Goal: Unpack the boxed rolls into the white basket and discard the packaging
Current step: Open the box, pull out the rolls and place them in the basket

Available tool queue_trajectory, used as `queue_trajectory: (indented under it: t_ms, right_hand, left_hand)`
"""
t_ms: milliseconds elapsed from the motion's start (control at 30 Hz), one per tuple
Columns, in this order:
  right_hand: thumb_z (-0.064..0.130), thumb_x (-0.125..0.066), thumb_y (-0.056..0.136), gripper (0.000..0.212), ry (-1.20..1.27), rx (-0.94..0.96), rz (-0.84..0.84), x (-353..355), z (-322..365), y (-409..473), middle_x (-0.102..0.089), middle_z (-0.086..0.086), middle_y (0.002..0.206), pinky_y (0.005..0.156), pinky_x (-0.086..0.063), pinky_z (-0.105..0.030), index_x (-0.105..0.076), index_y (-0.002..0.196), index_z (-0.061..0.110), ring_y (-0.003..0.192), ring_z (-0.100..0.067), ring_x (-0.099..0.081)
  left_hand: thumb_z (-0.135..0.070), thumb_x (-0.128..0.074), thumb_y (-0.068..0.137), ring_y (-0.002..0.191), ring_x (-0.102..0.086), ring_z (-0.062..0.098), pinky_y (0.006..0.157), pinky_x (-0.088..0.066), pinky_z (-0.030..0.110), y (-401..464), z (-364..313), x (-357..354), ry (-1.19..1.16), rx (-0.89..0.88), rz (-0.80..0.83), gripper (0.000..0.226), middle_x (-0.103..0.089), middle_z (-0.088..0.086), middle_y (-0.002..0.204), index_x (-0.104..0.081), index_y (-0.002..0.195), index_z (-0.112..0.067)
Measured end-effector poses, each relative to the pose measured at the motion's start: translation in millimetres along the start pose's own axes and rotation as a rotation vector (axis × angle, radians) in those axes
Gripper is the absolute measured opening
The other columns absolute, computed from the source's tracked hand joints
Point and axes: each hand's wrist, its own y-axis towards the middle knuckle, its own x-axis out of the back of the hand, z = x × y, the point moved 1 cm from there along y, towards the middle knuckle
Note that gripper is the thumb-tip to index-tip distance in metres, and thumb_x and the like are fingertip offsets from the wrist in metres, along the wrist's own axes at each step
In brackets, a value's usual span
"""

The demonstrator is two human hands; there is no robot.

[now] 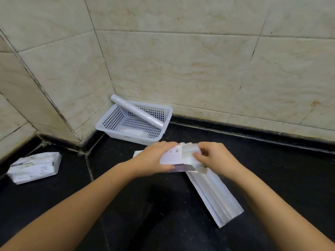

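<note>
A white perforated basket (108, 122) stands in the tiled corner. One white roll (137, 112) leans across it, its upper end resting on the back left rim. In front of the basket I hold a long white box (172, 154) above the black counter. My left hand (154, 158) grips the box around its middle. My right hand (212, 158) pinches the open flap at the box's right end. Another long white box (215, 194) lies flat on the counter below my right hand.
A crumpled white package (34, 167) lies on the black counter (108, 187) at the far left. Beige tiled walls (199, 60) close off the back and left. A small white piece lies on the basket's floor near its front wall.
</note>
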Motion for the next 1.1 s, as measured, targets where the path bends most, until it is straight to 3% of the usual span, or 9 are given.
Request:
queue_trajectory:
  t_ms: [167, 333, 433, 533, 633, 800, 933, 1033, 1100]
  right_hand:
    - [0.024, -0.055, 0.088, 0.012, 0.011, -0.107, 0.013, 2, -34, 5, -0.071, -0.004, 0.082, 0.063, -0.049, -0.033, -0.067, 0.089, 0.022, 0.071, -0.02, -0.064]
    - [0.023, -0.055, 0.091, 0.013, 0.213, -0.16, 0.027, -9, -46, 8, -0.071, 0.003, 0.084, 0.059, -0.046, -0.022, -0.067, 0.094, 0.026, 0.07, -0.011, -0.062]
    - [0.017, -0.056, 0.091, 0.014, 0.385, -0.177, 0.015, -14, -48, 9, -0.069, -0.001, 0.079, 0.058, -0.044, -0.022, -0.069, 0.098, 0.019, 0.061, -0.01, -0.056]
    - [0.014, -0.057, 0.091, 0.013, 0.517, -0.177, -0.01, -16, -49, 8, -0.06, -0.002, 0.063, 0.048, -0.04, -0.018, -0.069, 0.094, 0.015, 0.047, -0.002, -0.048]
    - [0.014, -0.058, 0.09, 0.012, 0.623, -0.163, 0.022, -20, -45, 9, -0.056, 0.006, 0.058, 0.043, -0.037, -0.011, -0.069, 0.093, 0.016, 0.046, 0.003, -0.046]
    - [0.018, -0.064, 0.084, 0.004, 0.396, -0.1, 0.243, -21, -32, 30, -0.062, 0.006, 0.078, 0.064, -0.043, -0.02, -0.061, 0.085, 0.02, 0.073, -0.009, -0.057]
    - [0.032, -0.065, 0.082, 0.028, 0.06, 0.083, 0.265, -32, 4, 62, -0.059, 0.015, 0.091, 0.067, -0.043, -0.018, -0.053, 0.107, 0.031, 0.082, -0.003, -0.057]
    - [0.023, -0.059, 0.084, 0.006, 0.002, 0.118, 0.233, -45, 34, 96, -0.059, 0.009, 0.08, 0.06, -0.042, -0.022, -0.059, 0.09, 0.024, 0.073, -0.011, -0.056]
    - [0.017, -0.056, 0.083, 0.011, -0.009, 0.095, 0.19, -50, 44, 127, -0.051, 0.007, 0.068, 0.055, -0.036, -0.024, -0.055, 0.073, 0.019, 0.067, -0.016, -0.05]
  left_hand:
    - [-0.073, -0.059, 0.064, 0.106, -0.053, 0.013, 0.093, -0.048, 0.041, -25, 55, -33, -0.013, 0.344, 0.066, 0.065, -0.056, -0.009, 0.115, -0.047, 0.118, -0.038]
    - [-0.062, -0.064, 0.067, 0.132, -0.038, 0.018, 0.112, -0.029, 0.04, -38, 73, -74, 0.07, 0.463, 0.192, 0.096, -0.038, -0.002, 0.147, -0.02, 0.145, -0.031]
    - [-0.061, -0.069, 0.062, 0.133, -0.039, 0.01, 0.111, -0.032, 0.039, -27, 51, -56, -0.499, 0.495, 0.0, 0.102, -0.041, -0.009, 0.146, -0.019, 0.147, -0.034]
    - [-0.047, -0.068, 0.074, 0.109, -0.063, 0.01, 0.09, -0.05, 0.032, -12, 31, -38, -1.039, 0.438, -0.118, 0.068, -0.065, -0.011, 0.119, -0.042, 0.134, -0.03]
    - [-0.021, -0.063, 0.087, 0.103, -0.065, 0.02, 0.074, -0.058, 0.031, -2, 17, -30, -1.22, 0.481, -0.319, 0.033, -0.064, 0.006, 0.118, -0.055, 0.119, -0.018]
    - [-0.013, -0.058, 0.089, 0.099, -0.063, 0.015, 0.066, -0.058, 0.025, -2, 25, -18, -1.062, 0.503, -0.42, 0.019, -0.064, 0.0, 0.108, -0.057, 0.104, -0.025]
    - [-0.015, -0.06, 0.088, 0.102, -0.063, 0.017, 0.075, -0.058, 0.03, -1, 47, -4, -0.993, 0.475, -0.373, 0.026, -0.063, 0.002, 0.112, -0.056, 0.112, -0.024]
    - [-0.016, -0.059, 0.088, 0.104, -0.063, 0.019, 0.081, -0.058, 0.035, 11, 73, 10, -0.988, 0.451, -0.374, 0.026, -0.064, 0.004, 0.114, -0.056, 0.113, -0.02]
    - [-0.022, -0.057, 0.09, 0.101, -0.064, 0.017, 0.081, -0.057, 0.031, 20, 100, 24, -0.935, 0.437, -0.423, 0.02, -0.065, 0.002, 0.109, -0.057, 0.111, -0.019]
